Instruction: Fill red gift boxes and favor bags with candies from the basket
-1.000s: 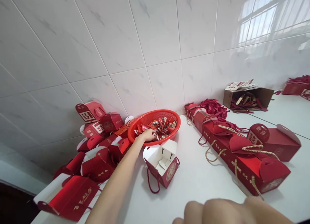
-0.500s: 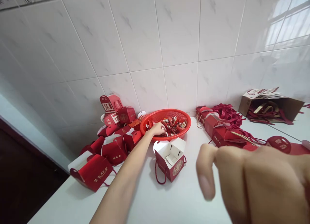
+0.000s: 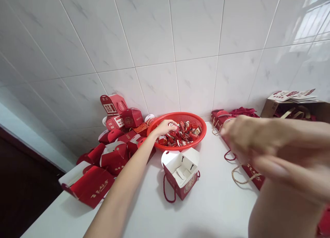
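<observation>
1. Wrapped candies [image 3: 180,139] inside red basket [image 3: 199,123]; wall keeps them together.
2. Left hand [image 3: 165,127] over basket, fingertips bunched at candies; grasp unclear.
3. Open box [image 3: 183,176] before basket, flaps up, probably for access.
4. Right hand [image 3: 265,143] right of basket, blurred; can't tell grip.

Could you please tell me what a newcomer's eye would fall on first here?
Most striking is the bright red plastic basket of wrapped sweets near the wall, with the left hand reaching in. Just in front of it, an open gift box shows its white inside, while red gift boxes crowd the left. The blurred right hand looms large in the right foreground.
</observation>
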Demonstrator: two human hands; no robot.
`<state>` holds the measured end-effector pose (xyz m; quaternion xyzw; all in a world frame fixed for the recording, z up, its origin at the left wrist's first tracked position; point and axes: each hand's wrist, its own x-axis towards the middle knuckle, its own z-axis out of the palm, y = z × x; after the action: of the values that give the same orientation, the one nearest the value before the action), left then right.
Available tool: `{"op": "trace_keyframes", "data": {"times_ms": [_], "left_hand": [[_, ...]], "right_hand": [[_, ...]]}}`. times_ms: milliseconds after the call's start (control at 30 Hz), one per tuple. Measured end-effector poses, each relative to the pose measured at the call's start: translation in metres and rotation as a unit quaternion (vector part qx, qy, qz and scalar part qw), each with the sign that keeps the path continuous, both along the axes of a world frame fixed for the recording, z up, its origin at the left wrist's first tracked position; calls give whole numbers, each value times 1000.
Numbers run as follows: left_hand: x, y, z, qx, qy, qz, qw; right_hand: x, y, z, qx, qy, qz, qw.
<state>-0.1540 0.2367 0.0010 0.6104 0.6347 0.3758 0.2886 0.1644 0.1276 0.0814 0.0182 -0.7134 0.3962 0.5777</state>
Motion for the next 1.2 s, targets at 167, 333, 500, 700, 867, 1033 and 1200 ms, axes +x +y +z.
{"op": "trace_keyframes", "data": {"times_ms": [167,333,500,700,867,1033,1200], "left_hand": [[13,-6,11,16,-226,-26,974],[34,-12,19,60,-319,-58,944],[44,-17,20,88,-237,-52,966],[40,-18,11,111,-216,10,970],[39,-14,2,118,-207,33,971],[39,-15,0,94,-199,8,975],[25,-15,-5,-78,-6,11,997]], "right_hand": [[-47,60,-15,-93,-145,-121,978],[-96,100,-61,-255,-227,-160,926],[-114,105,-75,-425,-166,4,890],[-117,109,-81,-470,-124,1,874],[-121,113,-88,-480,-88,-9,873],[-123,116,-92,-487,-29,-12,873],[-123,122,-94,-510,51,-17,859]]}}
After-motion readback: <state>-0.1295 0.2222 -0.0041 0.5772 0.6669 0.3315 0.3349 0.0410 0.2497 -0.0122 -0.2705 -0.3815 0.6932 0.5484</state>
